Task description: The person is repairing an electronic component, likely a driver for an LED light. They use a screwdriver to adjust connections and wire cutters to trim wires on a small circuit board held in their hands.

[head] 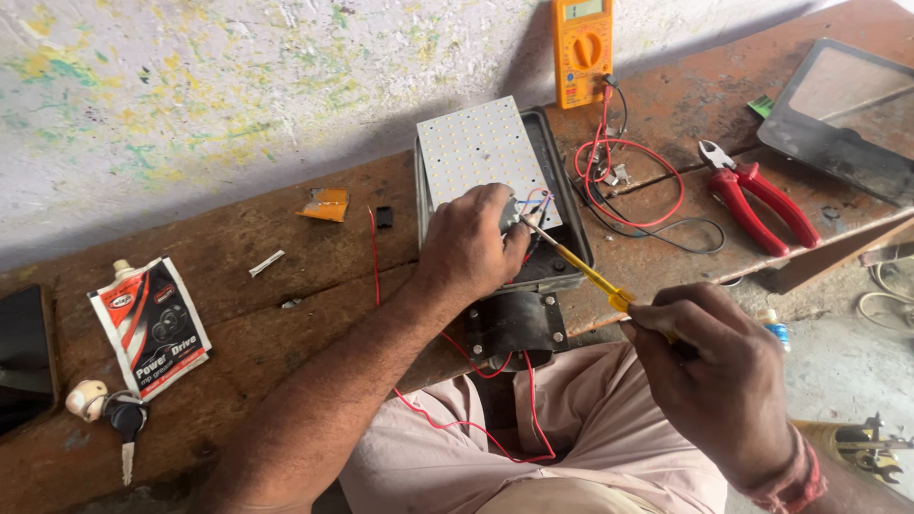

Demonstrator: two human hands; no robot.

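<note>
- My left hand point(469, 243) closed around small part beside LED panel point(484, 152); hold steady.
- My right hand point(716, 371) gripping yellow screwdriver point(581, 269); keep tip square, light pressure, clear of wires point(538, 205).

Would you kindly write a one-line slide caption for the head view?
Left hand steadies a white LED panel while the right hand touches a yellow screwdriver to its wires.

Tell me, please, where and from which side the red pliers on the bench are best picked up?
Grip the red pliers around both red handles, coming from above. They lie flat with the handles close together pointing toward the bench's near edge; the metal jaws point toward the multimeter.
</note>
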